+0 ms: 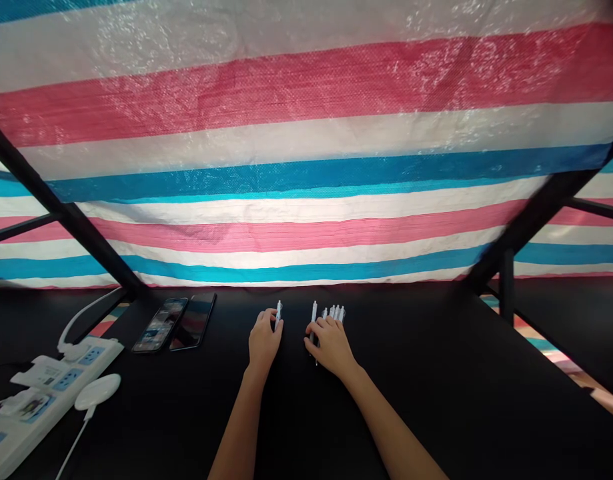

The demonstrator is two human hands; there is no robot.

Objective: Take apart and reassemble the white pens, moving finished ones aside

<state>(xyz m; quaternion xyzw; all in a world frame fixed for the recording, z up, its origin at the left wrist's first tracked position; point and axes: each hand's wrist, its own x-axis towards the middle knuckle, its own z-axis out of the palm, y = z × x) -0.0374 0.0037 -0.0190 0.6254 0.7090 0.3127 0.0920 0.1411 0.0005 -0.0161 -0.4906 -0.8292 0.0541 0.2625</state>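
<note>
Inspection of the work point finds both bare hands at the lower centre of the frame, on a black surface (436, 360), with a narrow gap between them. The left hand (263, 340) has its fingers curled closed around a white pen (279, 315), which stands upright with its top showing above the knuckles. The right hand (331, 345) is curved over, fingers pressed together, directly behind it a bunch of white pens (335, 313) standing close together, while a further white pen (314, 311) rises at the thumb side of the hand. Whether that hand firmly pinches the bunch or only rests against it cannot be determined from this view, as the fingers hide the lower parts. The step in hand appears to be the handling of these pens. To the left lie two smartphones (176, 323), side by side and just apart. Further left, at the lower left of the frame, sits a white power strip (51, 393) with plugs inserted, and beside it a round white wireless charger (97, 391) with its cable. A striped tarpaulin (306, 133) in red, white and blue fills the upper frame behind black metal struts (56, 207).
</note>
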